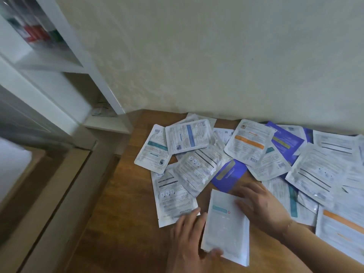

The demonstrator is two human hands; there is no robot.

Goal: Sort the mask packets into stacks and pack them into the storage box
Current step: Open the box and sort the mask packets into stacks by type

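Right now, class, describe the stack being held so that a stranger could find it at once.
Start at the wooden table against the wall, strewn with packets. At its near edge, both hands meet on a white stack. Unlike the loose packets lying flat, it is thick and tilted up.

A small white stack of packets (226, 227) stands tilted at lower centre. Loose mask packets (250, 152), white and purple, overlap across the right half.

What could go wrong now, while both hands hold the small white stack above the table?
1. The white stack is already fanned at its lower edge; the left hand and right hand may let packets slip apart.
2. The loose packets overlap in a pile, so kinds could get mixed.
3. No storage box is visible here.
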